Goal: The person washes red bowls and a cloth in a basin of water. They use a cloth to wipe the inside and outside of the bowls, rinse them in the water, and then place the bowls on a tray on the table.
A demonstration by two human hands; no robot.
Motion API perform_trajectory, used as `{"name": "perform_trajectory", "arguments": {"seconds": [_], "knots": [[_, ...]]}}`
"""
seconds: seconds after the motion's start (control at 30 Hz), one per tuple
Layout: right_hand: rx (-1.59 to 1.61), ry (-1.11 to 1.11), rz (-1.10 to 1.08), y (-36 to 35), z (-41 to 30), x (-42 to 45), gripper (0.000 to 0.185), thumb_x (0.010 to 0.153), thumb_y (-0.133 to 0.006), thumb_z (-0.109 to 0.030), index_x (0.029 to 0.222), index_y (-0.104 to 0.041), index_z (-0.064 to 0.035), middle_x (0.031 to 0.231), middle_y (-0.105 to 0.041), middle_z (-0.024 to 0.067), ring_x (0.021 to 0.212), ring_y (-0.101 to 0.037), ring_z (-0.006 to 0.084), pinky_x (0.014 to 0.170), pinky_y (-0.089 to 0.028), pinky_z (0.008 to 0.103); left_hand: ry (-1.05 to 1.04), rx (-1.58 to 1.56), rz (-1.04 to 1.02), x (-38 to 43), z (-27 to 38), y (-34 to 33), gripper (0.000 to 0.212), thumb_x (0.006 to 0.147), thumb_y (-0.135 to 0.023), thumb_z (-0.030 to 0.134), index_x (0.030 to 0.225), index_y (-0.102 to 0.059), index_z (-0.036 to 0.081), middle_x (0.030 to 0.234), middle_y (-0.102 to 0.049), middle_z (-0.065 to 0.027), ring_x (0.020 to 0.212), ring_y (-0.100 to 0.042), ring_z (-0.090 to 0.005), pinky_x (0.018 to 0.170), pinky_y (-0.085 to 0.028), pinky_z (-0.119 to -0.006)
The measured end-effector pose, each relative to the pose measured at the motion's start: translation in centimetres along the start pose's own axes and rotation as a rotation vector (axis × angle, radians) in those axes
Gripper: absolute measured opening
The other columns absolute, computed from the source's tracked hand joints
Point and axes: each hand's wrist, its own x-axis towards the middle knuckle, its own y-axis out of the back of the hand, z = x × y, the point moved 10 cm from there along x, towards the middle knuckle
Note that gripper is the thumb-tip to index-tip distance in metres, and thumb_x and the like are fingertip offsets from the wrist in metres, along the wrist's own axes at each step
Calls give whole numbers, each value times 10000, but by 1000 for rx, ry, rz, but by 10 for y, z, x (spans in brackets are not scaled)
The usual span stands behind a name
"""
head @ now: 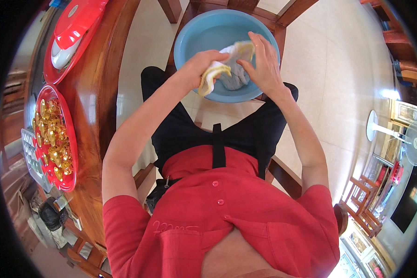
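My left hand [202, 66] grips a white cloth with yellow edging [241, 50]. One end hangs below my fingers, and the other reaches across towards my right hand [263, 66]. The right hand's thumb and fingers are spread beside the cloth's far end; whether a fingertip touches it is hard to tell. Beneath both hands is a round light-blue plastic basin [184, 47] holding water [208, 36]. A greyish wet cloth [234, 79] lies bunched in it, below the gap between my hands.
The basin rests on a wooden chair [281, 34] between my knees. At left, a polished wooden table [90, 146] carries a red tray of gold-coloured ornaments [75, 170] and a red lidded dish [71, 27]. A white fan [385, 130] stands on the tiled floor [316, 87] at right.
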Motion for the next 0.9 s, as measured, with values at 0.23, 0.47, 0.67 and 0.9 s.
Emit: {"name": "perform_trajectory", "arguments": {"seconds": [0.23,0.47,0.67,0.9], "knots": [[-320,349,194,1,-46,-16,611,660,-661,-78,1220,-418,-97,1176,-485,126,1131,-439,320,975,-291,480,236,-327,-447,-29,-19,-48,232,895,-497,302,943,-489,75,674,-493,-16,393,-378,-41,332,-287,-185],[-256,411,115,10,-49,1,397,711,-592,-98,1097,-502,-82,909,-516,83,819,-520,250,708,-410,355,45,74,-575,-43,-11,-57,344,829,-582,349,943,-502,35,654,-489,-17,456,-452,-73,384,-356,-191],[-503,269,-97,-10,-35,5,212,744,-587,-187,894,-510,-58,779,-540,59,720,-560,228,571,-423,342,-342,815,-269,-9,21,-27,257,691,-681,238,795,-552,42,674,-565,-76,583,-581,-163,486,-456,-322],[-282,-167,-535,-34,-10,2,349,849,-538,-337,830,-520,11,701,-593,202,712,-615,336,647,-481,423,-946,1750,238,-10,71,-37,122,703,-607,194,744,-572,85,655,-601,-173,608,-590,-353,506,-454,-444]]}}
